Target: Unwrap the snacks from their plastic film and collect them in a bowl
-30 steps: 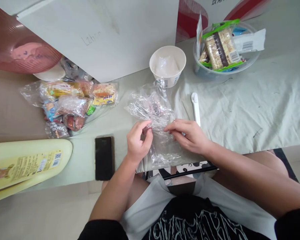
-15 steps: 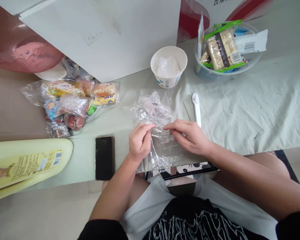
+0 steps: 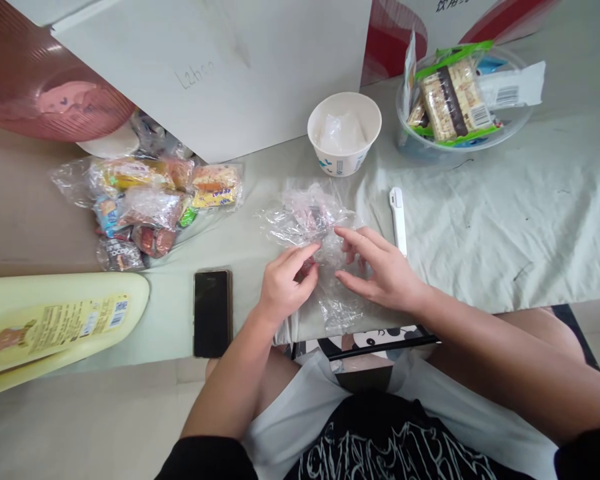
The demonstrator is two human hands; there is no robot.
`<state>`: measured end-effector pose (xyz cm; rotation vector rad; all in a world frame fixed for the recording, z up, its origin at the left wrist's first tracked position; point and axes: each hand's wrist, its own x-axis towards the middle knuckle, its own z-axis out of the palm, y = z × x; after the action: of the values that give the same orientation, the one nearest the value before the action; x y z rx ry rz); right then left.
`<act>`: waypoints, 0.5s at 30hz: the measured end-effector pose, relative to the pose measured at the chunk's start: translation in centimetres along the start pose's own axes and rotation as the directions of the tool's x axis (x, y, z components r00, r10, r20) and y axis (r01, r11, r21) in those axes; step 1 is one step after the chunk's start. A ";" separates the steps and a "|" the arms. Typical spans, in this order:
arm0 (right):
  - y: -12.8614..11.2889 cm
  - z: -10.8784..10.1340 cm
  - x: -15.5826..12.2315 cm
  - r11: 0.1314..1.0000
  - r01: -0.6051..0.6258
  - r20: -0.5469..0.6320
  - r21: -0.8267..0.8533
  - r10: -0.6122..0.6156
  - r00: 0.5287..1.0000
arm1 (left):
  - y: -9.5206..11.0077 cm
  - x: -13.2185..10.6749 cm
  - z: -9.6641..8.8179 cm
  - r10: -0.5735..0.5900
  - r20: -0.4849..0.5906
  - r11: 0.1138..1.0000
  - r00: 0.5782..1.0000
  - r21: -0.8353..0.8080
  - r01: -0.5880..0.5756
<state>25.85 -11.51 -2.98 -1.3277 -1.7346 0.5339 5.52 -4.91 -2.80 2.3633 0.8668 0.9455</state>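
A crumpled clear plastic bag [image 3: 307,217] with a small snack inside lies on the pale cloth in front of me. My left hand [image 3: 283,287] pinches the bag's near part between thumb and fingers. My right hand [image 3: 380,270] rests on the same plastic just to the right, fingers stretched and slightly curled over it. The two hands nearly touch above the bag's lower end, which hangs over the table edge.
A black phone [image 3: 212,312] lies left of my hands. A white clip stick [image 3: 398,219] lies to the right. Behind stand a white paper bowl [image 3: 344,133], a clear bowl of snack bars [image 3: 455,100], a bag of mixed snacks [image 3: 147,200] and a yellow bottle [image 3: 55,327].
Both hands have moved a little up the bag toward its bunched end. The right fingers have spread over the plastic, and the bag's loose near end has been gathered shorter.
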 end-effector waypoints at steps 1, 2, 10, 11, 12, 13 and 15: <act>0.1 0.1 -0.1 0.998 0.004 -0.004 -0.055 -0.004 1.000 | 0.0 0.0 0.0 0.017 -0.008 1.000 1.000 0.009 -0.017; 0.1 0.1 -0.1 0.994 0.004 -0.008 -0.113 -0.004 1.000 | 0.0 0.0 0.1 0.025 -0.021 1.000 0.999 0.019 -0.025; 0.5 0.1 0.1 0.947 0.044 -0.108 -0.319 -0.083 0.991 | -0.3 -0.1 -0.5 -0.039 -0.091 0.991 0.995 0.123 0.050; 0.5 0.2 0.2 0.942 0.048 -0.139 -0.331 -0.099 0.985 | -0.3 0.0 -0.5 -0.031 -0.119 0.990 0.992 0.130 0.046; 0.6 0.2 0.3 0.938 0.051 -0.173 -0.342 -0.116 0.978 | -0.4 0.0 -0.5 -0.023 -0.150 0.990 0.988 0.131 0.043; 0.6 0.2 0.3 0.935 0.058 -0.207 -0.349 -0.137 0.969 | -0.5 0.0 -0.6 -0.018 -0.175 0.991 0.984 0.125 0.041; 0.4 -0.1 0.5 0.940 0.106 -0.237 -0.324 -0.189 0.953 | -0.7 0.0 -0.7 -0.011 -0.200 0.994 0.980 0.101 0.032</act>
<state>26.09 -10.91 -3.07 -1.3939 -1.7202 -0.0071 4.73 -4.32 -2.71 2.3690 1.0391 1.1699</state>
